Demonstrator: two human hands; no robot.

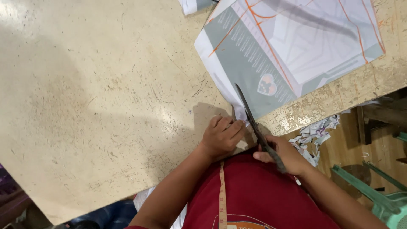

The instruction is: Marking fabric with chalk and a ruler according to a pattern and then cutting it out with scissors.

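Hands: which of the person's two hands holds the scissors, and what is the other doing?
The right hand grips the dark scissors; the left hand only presses the printed paper sheet flat on the table.

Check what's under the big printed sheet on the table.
The printed sheet lies flat on the scratched table, with the scissors cutting its near corner. The left hand presses that corner down. Anything beneath the sheet's middle is covered and cannot be seen.
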